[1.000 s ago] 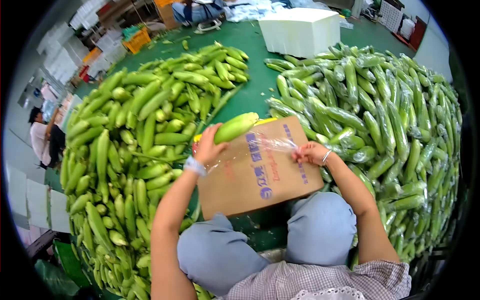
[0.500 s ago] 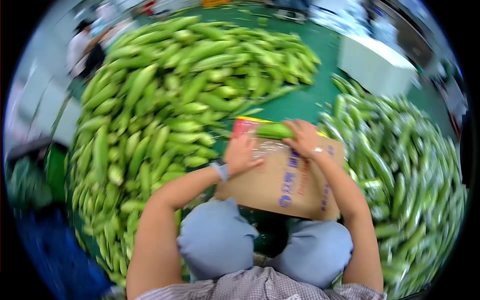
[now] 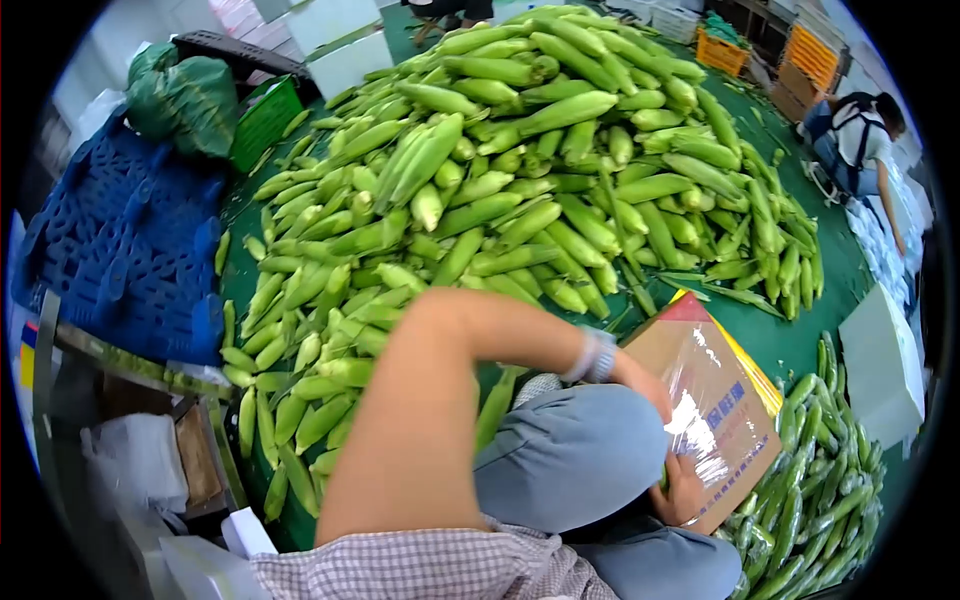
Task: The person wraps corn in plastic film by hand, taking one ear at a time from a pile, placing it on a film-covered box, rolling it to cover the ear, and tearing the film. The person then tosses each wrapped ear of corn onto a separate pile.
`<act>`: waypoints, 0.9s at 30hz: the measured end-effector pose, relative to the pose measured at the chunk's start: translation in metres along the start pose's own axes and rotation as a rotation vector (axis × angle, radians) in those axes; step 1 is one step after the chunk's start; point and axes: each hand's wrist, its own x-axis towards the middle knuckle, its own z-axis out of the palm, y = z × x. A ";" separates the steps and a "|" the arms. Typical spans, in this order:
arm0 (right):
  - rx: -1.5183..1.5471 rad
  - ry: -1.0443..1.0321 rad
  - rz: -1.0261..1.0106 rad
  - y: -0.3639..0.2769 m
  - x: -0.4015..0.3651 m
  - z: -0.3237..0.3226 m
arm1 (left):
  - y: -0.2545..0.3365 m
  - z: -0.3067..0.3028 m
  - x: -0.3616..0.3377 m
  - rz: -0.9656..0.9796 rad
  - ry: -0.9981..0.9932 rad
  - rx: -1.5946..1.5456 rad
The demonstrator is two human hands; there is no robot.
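Observation:
A brown cardboard box (image 3: 725, 425) with printing and shiny clear film across its top leans beside my bent knee. My left hand (image 3: 645, 385), below a pale wristband, reaches past the knee to the box's near edge; its fingers are mostly out of sight. Lower down, my right hand (image 3: 684, 492) is curled at the box's near side around an ear of corn (image 3: 662, 478). Only a small green part of that ear shows between hand and knee. In front of me lies a large heap of corn in green husks (image 3: 520, 170).
Film-wrapped green ears (image 3: 800, 500) lie heaped at the right, below a white foam box (image 3: 885, 365). A blue plastic pallet (image 3: 130, 240), a green crate (image 3: 265, 125) and a green sack (image 3: 185, 95) stand left. A person (image 3: 855, 140) bends over at far right.
My view has swung left. The ear under my right hand has moved from the box's far part to its near edge beside my knee. My left hand remains by the box.

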 end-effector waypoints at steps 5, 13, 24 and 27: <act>-0.548 0.474 -0.185 0.054 0.049 -0.010 | -0.070 0.018 0.128 0.302 0.545 0.959; -0.207 0.454 0.434 0.192 0.151 -0.077 | -0.049 0.028 0.201 -0.108 0.983 1.497; 0.051 0.283 0.430 0.200 0.144 -0.057 | -0.035 -0.007 0.137 -0.154 -0.834 0.729; -0.044 0.387 0.331 0.196 0.125 -0.042 | -0.214 -0.029 0.114 -0.294 -0.872 -0.127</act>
